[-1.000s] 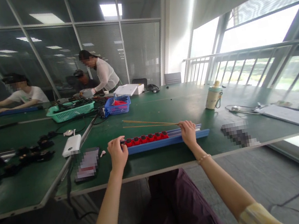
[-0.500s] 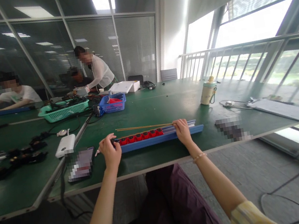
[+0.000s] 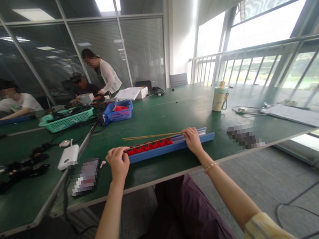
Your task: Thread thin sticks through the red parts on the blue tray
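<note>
A long blue rail (image 3: 171,149) lies crosswise near the table's front edge, with a row of several red blocks (image 3: 152,145) with dark tops inside its left and middle part. My left hand (image 3: 118,163) is closed round the rail's left end, its fingertips reaching over the top beside the first red block. Whether a small piece is under those fingers is hidden. Toward the right end, my right hand (image 3: 193,141) is closed over the rail, thumb on the near side. Two thin wooden sticks (image 3: 150,136) lie just behind the rail, their right ends close to my right fingers.
To the left lie a phone (image 3: 86,177) and a white power bank (image 3: 69,157). Farther back stand a green basket (image 3: 69,121) of cables and a blue basket (image 3: 119,113). A bottle (image 3: 220,98) and another blurred-out dark item (image 3: 244,136) are on the right. Co-workers (image 3: 107,75) are behind.
My left fingers have flattened forward over the rail's left end; the dark piece seen at them before is now covered. My right hand keeps its place on the rail.
</note>
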Demonstrator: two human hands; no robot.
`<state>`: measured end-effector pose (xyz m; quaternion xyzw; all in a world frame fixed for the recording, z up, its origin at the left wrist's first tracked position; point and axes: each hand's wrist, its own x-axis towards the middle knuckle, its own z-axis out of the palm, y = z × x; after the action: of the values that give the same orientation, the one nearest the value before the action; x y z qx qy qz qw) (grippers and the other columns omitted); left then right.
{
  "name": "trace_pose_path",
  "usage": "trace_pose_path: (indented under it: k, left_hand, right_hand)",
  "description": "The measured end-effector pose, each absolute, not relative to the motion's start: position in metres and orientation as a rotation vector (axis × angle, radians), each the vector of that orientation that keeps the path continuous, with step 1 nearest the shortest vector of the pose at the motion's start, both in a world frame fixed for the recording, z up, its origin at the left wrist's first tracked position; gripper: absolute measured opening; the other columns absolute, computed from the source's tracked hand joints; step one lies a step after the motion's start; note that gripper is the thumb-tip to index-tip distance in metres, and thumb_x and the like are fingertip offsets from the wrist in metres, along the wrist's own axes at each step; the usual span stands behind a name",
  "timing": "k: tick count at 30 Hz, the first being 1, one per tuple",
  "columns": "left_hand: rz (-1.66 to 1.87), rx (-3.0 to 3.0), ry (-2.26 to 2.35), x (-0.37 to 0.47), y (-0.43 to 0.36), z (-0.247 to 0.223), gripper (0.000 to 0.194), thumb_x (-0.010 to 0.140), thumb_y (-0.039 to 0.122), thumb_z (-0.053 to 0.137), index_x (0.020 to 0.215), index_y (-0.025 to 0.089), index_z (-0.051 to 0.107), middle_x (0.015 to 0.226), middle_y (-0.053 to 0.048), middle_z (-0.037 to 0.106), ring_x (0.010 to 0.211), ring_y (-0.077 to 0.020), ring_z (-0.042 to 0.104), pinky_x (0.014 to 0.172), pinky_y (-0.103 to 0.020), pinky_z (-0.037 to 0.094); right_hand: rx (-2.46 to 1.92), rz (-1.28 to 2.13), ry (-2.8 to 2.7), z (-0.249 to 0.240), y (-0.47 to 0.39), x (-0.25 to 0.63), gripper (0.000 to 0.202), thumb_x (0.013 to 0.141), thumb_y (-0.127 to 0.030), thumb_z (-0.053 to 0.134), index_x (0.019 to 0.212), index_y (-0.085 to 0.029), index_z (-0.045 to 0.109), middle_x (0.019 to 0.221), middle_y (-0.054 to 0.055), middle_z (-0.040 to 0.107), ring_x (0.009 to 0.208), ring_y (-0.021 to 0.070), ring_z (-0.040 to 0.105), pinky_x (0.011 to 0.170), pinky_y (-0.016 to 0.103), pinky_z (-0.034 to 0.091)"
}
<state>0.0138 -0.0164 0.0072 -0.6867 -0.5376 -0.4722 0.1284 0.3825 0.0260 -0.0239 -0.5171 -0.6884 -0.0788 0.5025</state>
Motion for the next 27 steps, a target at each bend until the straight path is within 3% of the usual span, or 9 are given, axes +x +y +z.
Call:
trace_pose_path:
  k: [16,27]
  left_hand:
    - [-1.331,-2.009,-1.542,0.0139,-0.0143,0.0057,0.031,0.087,0.014,0.046,0.095,0.026,0.074,0.101,-0.005,0.071,0.107,-0.0258,0.056,0.095,-0.042,0.037]
    - [-1.300,-2.070,-1.471,0.0161,-0.0173,0.0095,0.033,0.087,0.016,0.050,0.098,0.031,0.077,0.101,-0.002,0.071,0.105,-0.0236,0.055,0.095,-0.042,0.036]
  right_hand:
    - [-1.321,-0.179,-1.693,-0.0252,0.0254,0.3856,0.024,0.097,-0.027,0.046,0.091,-0.022,0.068,0.094,0.007,0.071,0.094,0.0239,0.054,0.089,0.036,0.038]
    - [-1.161,-0.154,-1.638,-0.0289,0.0287,0.3880,0.022,0.095,-0.027,0.052,0.090,-0.022,0.072,0.092,0.007,0.074,0.092,0.0253,0.062,0.089,0.040,0.046]
